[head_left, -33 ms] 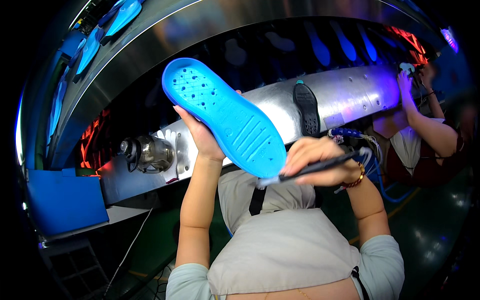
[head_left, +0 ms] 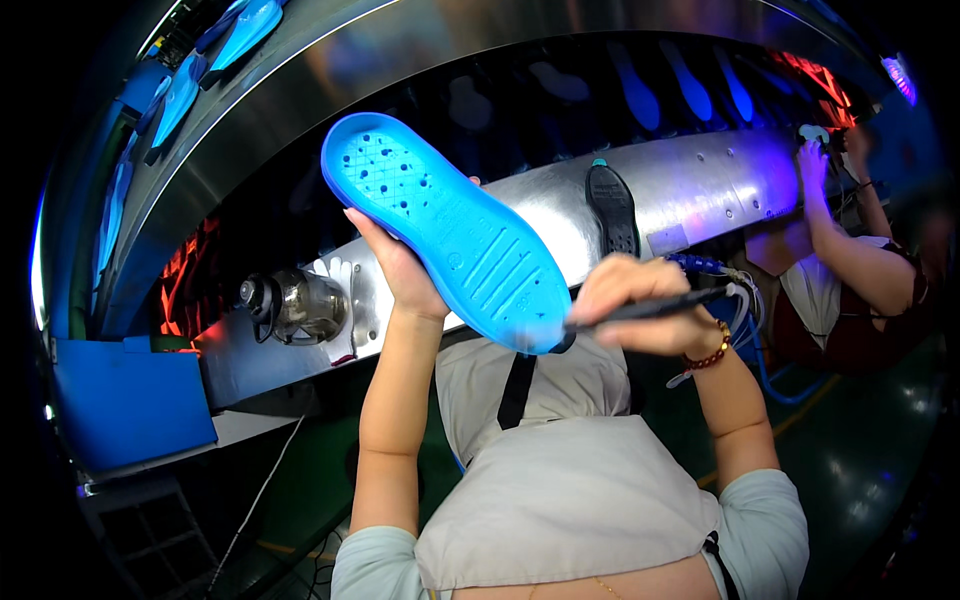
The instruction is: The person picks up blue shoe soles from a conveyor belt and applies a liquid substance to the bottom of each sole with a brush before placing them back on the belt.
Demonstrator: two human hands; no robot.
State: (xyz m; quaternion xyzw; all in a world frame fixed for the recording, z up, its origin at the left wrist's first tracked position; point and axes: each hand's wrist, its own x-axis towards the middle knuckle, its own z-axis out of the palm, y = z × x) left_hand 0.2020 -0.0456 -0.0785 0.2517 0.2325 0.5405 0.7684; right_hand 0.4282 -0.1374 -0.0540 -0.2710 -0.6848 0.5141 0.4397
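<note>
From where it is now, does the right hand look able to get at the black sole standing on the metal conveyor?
Probably yes. The right hand sits just below the black sole with open space between them, but it grips a dark brush against the blue sole, so it is not free.

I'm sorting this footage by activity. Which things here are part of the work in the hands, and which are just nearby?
In hand:
- blue shoe sole, held up by the left hand
- dark brush, in the right hand, tip at the sole's heel

Nearby:
- black sole on the metal conveyor housing
- blue box
- co-worker's hand
</note>
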